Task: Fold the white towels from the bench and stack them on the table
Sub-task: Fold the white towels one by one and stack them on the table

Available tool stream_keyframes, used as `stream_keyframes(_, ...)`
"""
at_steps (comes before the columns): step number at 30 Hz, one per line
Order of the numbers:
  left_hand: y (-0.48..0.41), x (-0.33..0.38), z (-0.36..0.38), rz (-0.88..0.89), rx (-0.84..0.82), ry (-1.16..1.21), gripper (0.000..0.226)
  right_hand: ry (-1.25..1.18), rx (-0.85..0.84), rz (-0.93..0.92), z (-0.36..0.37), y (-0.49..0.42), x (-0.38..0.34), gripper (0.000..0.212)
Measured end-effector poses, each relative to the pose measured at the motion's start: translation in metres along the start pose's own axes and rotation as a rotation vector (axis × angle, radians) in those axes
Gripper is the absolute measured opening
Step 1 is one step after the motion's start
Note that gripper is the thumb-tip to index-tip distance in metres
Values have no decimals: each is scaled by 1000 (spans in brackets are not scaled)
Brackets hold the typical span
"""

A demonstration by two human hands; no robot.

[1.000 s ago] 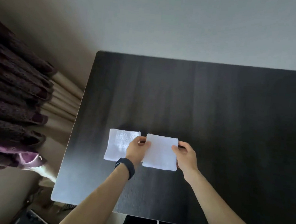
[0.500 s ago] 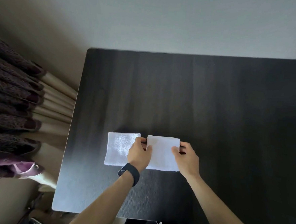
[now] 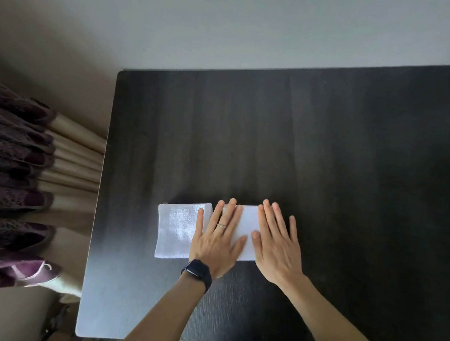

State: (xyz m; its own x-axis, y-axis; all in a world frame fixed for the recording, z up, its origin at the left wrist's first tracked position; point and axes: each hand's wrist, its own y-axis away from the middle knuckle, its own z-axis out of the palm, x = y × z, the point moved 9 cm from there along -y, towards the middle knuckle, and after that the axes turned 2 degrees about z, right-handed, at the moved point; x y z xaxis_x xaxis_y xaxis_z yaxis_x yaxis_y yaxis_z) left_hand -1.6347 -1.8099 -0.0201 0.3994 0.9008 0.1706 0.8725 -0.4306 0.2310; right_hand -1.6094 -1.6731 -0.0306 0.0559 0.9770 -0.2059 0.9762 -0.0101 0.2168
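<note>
Two folded white towels lie side by side on the dark table (image 3: pixel 326 150). The left towel (image 3: pixel 175 230) is mostly uncovered. The right towel (image 3: pixel 248 222) is largely hidden under both hands. My left hand (image 3: pixel 217 240), with a ring and a black wristband, lies flat with straight fingers across the gap between the towels. My right hand (image 3: pixel 277 240) presses flat on the right towel's right half, fingers spread and straight. The bench is out of view.
Purple and beige curtains (image 3: pixel 18 182) hang past the table's left edge. A pale wall (image 3: pixel 228 24) runs behind the table's far edge. The table's near edge (image 3: pixel 153 338) is just below my forearms.
Both hands let go of the right towel's top corners and now lie flat on it. The towel has been laid down beside the left one.
</note>
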Motion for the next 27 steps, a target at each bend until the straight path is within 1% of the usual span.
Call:
stream_keyframes(7,-4,-1,11,-24,-39,-13,72,1,-10,0,11,-2,7,62)
stream_keyframes(10,-2,0,6,-25,-87,-37,71,-12,-58,-7,1,1,4,62)
stream_keyframes(14,8,11,-14,-27,-125,-88,65,-37,-112,-8,-22,31,17,63)
stream_keyframes(17,15,39,-31,-2,-138,-125,63,-83,-139,68,-47,74,55,64)
stream_keyframes(19,17,67,-38,25,-156,-139,65,-130,-150,117,-64,107,88,60)
stream_keyframes(21,22,119,-54,76,-141,-109,69,-170,-127,212,-86,150,135,57)
stream_keyframes(24,26,224,-67,215,-133,-108,68,-229,-42,409,-123,225,211,53)
stream_keyframes(27,44,361,-80,385,-88,-66,66,-232,114,578,-159,326,296,53)
